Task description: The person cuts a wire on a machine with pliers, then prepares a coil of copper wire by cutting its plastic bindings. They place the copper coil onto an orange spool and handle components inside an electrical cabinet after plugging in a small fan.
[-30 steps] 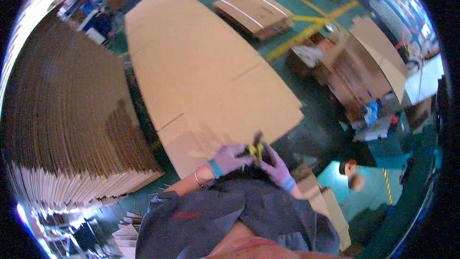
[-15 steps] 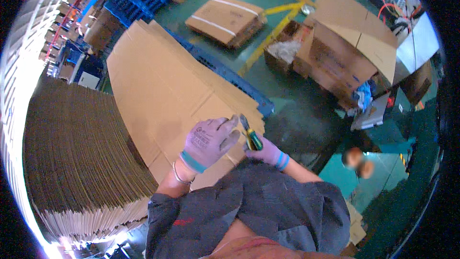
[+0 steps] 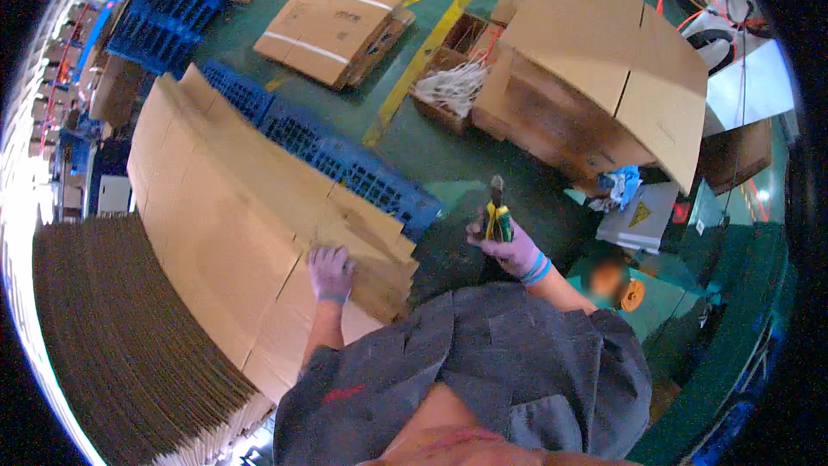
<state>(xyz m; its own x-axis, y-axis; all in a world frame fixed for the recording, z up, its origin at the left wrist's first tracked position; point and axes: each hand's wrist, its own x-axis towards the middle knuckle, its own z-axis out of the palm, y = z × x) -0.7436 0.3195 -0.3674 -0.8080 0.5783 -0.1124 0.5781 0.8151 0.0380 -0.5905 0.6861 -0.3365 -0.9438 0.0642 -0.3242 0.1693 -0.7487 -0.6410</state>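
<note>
Left hand (image 3: 331,271) flat on tan, creased, flattened cardboard sheet (image 3: 233,207)

Both hands wear pale purple gloves with blue cuffs — the left hand (image 3: 331,273) on plain tan flattened corrugated cardboard sheets (image 3: 226,216), the right hand (image 3: 511,248) around a yellow-and-green handled tool (image 3: 497,217). Blue slatted plastic pallets (image 3: 345,164) sit on a green floor (image 3: 431,142) with yellow lines.

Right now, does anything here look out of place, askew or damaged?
Mostly the open box on the floor: white straps spill over its edge in a tangle. The flat cardboard sheet under the left hand hangs past the blue pallet, its near corner unsupported. The right hand holds a small tool upright, clear of the sheet.
</note>
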